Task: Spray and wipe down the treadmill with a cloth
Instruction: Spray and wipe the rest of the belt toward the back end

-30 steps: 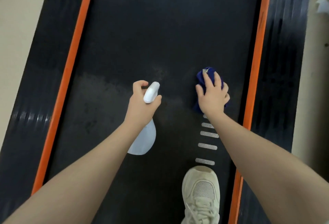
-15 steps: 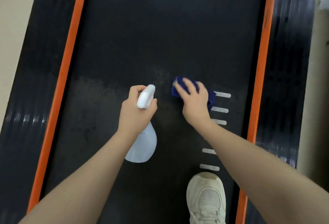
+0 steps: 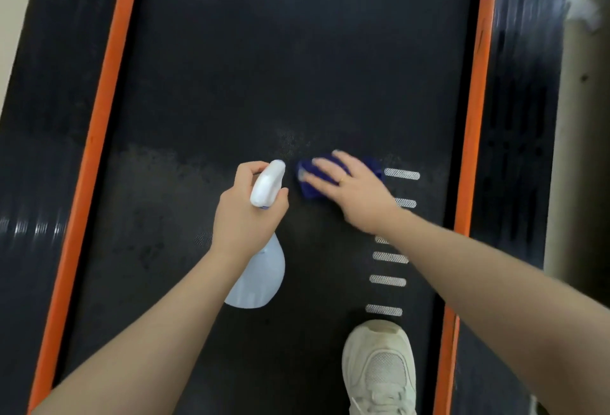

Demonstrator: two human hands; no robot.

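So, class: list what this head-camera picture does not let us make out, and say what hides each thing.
- Blue cleaning cloth: mostly covered by the blurred right hand, head view.
- White plastic spray bottle: its neck and trigger are hidden inside the left hand.
- Cream mesh sneaker: heel cut off by the bottom edge.
- Black treadmill belt: its far end lies beyond the top edge.

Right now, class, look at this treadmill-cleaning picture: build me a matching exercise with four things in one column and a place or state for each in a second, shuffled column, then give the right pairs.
Column one:
1. spray bottle
2. blue cloth
3. pale shoe
4. orange stripes

Column two:
A. standing on the belt, bottom of the view
B. gripped by the left hand
C. running along both edges of the belt
D. pressed flat on the belt under the right hand

Pairs: 1-B, 2-D, 3-A, 4-C
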